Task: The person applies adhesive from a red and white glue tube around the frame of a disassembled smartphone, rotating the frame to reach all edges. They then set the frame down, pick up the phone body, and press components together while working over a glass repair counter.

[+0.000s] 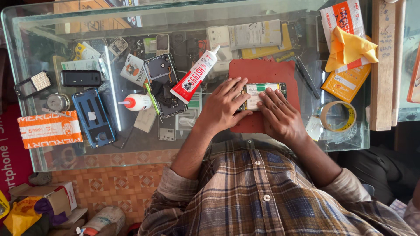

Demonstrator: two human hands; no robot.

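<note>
Here both hands (251, 109) press an opened phone (261, 95) beside a red-and-white glue tube (194, 76).

There is only one view – a camera on the person's head, which looks steeply down over the checked shirt (262, 192) onto the glass table (65, 157). It stands quite near – the table fills most of the frame, the floor shows below.

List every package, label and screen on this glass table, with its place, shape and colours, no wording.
Glue tube: table centre, lying slanted, white with a red label.
Flat box: left edge, rectangular, orange and white.
Packets: far right, orange and white, under a yellow cloth.
Opened phone: on the red mat, under both hands, pale inner panel.
</note>
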